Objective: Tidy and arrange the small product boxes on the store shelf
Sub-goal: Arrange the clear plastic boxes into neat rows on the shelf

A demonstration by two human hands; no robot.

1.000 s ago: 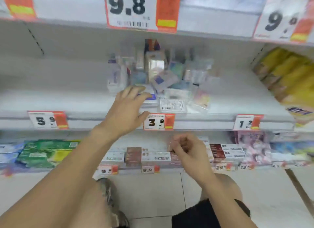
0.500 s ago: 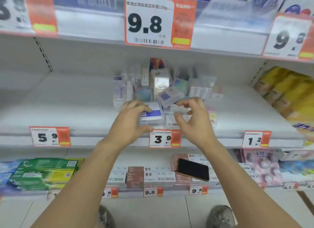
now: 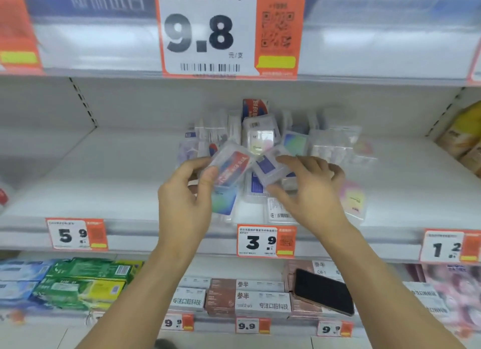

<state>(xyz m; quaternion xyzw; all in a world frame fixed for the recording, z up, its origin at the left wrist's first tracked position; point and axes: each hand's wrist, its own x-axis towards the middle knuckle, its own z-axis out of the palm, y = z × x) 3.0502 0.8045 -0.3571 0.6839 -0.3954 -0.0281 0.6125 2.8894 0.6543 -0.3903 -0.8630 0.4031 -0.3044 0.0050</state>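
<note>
A person faces a white store shelf (image 3: 104, 182) holding a loose heap of small clear-plastic product boxes (image 3: 263, 137) at its middle. Half a second ago both hands had only just reached the front of the heap; a second ago the right hand was down at the lower shelf. Now the left hand (image 3: 187, 200) has closed its thumb and fingers around a clear box with a red and blue label (image 3: 231, 169) and raised it, tilted, off the pile. The right hand (image 3: 309, 192), at three o'clock from the left, pinches a clear box with a dark blue label (image 3: 268, 166); the two boxes sit just beside each other, corners nearly touching. Below them more boxes lie flat near the shelf's front edge, above an orange price tag reading 3.9 (image 3: 265, 240). At five o'clock, on the lower shelf, a black phone (image 3: 324, 291) rests on boxed goods. Judging from this, sorting has only begun: two boxes are picked out and the heap behind remains jumbled.
</note>
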